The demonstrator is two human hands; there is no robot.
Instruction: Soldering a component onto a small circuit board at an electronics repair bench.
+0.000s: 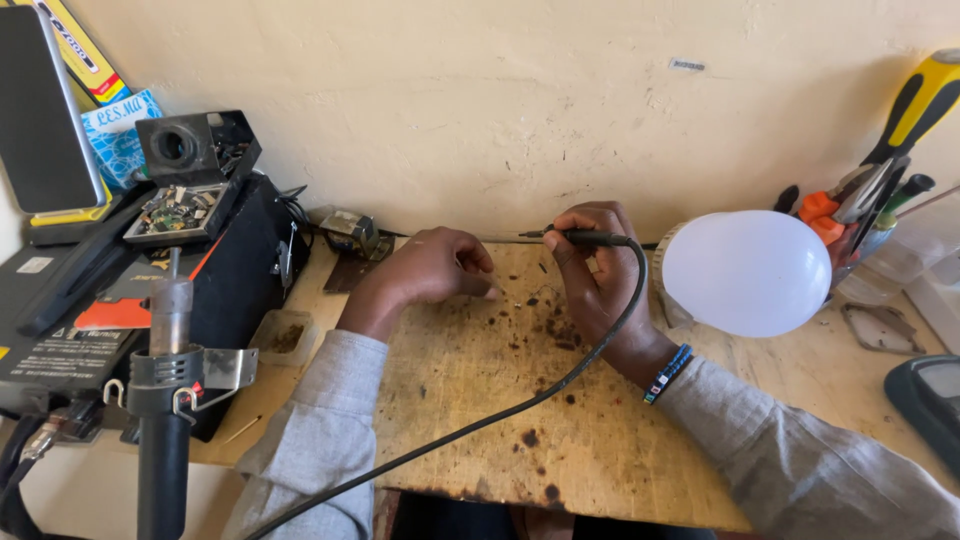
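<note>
My right hand (592, 272) grips a slim black soldering iron (580, 237) like a pen, its tip pointing left, and its black cable (520, 405) trails down across the board toward me. My left hand (432, 268) rests curled on the scorched wooden board (500, 400), fingertips pressed together near a tiny part that is too small to make out. Both hands sit close together near the wall. A white bulb dome (748, 272) lies on its side just right of my right hand.
A black hot-air handle in a metal holder (165, 400) stands at the front left beside a black box (130, 300) with a tray of small parts (178, 212). A phone (40, 110) leans at far left. Screwdrivers and pliers (880, 170) stand at the right.
</note>
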